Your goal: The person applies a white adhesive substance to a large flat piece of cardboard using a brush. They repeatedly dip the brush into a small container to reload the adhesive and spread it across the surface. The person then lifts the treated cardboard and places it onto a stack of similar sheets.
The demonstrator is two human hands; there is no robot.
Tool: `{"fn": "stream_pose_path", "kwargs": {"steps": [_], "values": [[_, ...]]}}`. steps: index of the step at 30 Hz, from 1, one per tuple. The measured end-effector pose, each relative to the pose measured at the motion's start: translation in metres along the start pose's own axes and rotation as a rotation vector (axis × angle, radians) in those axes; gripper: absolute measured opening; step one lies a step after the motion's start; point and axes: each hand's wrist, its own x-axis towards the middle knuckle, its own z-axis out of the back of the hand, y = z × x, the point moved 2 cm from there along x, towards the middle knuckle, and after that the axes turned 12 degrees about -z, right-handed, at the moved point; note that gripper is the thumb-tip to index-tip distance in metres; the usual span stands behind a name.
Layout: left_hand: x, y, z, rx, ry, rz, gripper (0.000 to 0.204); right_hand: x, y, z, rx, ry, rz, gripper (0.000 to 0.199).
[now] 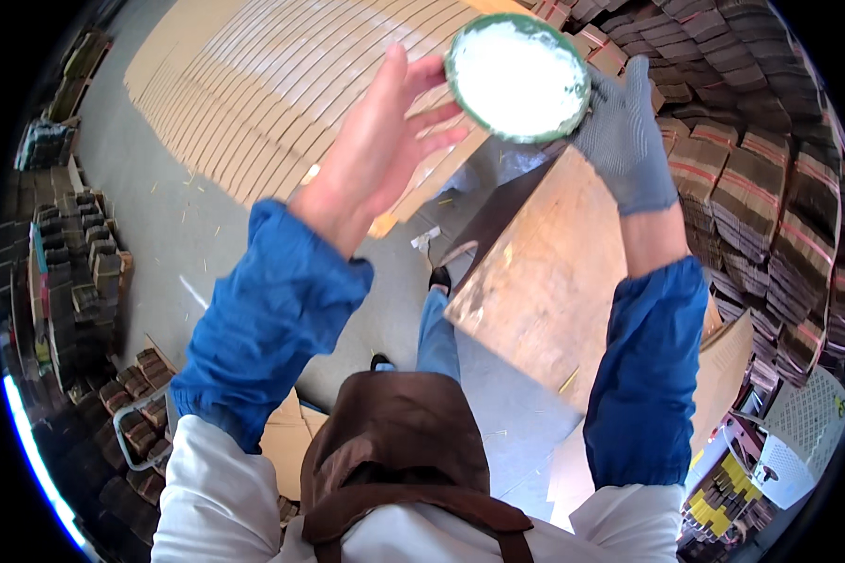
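A round thing with a dark green rim and a glaring white face (pixel 518 80) is raised in front of me, above a wooden box. My right hand (pixel 627 141), in a grey knit glove, grips its right edge with the thumb sticking out; the gripping fingers are partly hidden. Beside the left rim is my left hand (pixel 371 141), bare, palm turned toward the thing and fingers spread. Its index fingertip meets or nearly meets the rim; I cannot tell if it presses there. The glare hides what the white face is made of.
Below my hands stands the wooden box (pixel 545 272), its worn top tilted in view. A large stack of slit cardboard (pixel 253 94) lies ahead left. Bundled cardboard piles (pixel 751 178) line the right; more bundles (pixel 89 263) stand left. A white plastic basket (pixel 789 464) is at lower right.
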Motion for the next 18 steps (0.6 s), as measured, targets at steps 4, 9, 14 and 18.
{"fn": "stream_pose_path", "kwargs": {"steps": [4,9,14,18], "values": [[-0.137,-0.009,0.055,-0.037,-0.112,0.122,0.07,-0.094,-0.085,-0.075,-0.074,-0.008,-0.105,0.099],[-0.304,0.026,0.142,-0.027,-0.272,0.365,0.068,-0.183,-0.285,-0.107,0.269,-0.028,-0.294,0.066],[-0.43,0.165,0.232,-0.078,-0.515,0.647,0.063,-0.243,-0.484,-0.105,0.47,-0.095,-0.788,0.076],[-0.453,0.327,0.271,-0.152,-0.584,0.765,0.062,-0.231,-0.613,-0.027,0.441,-0.175,-0.852,0.078]]}}
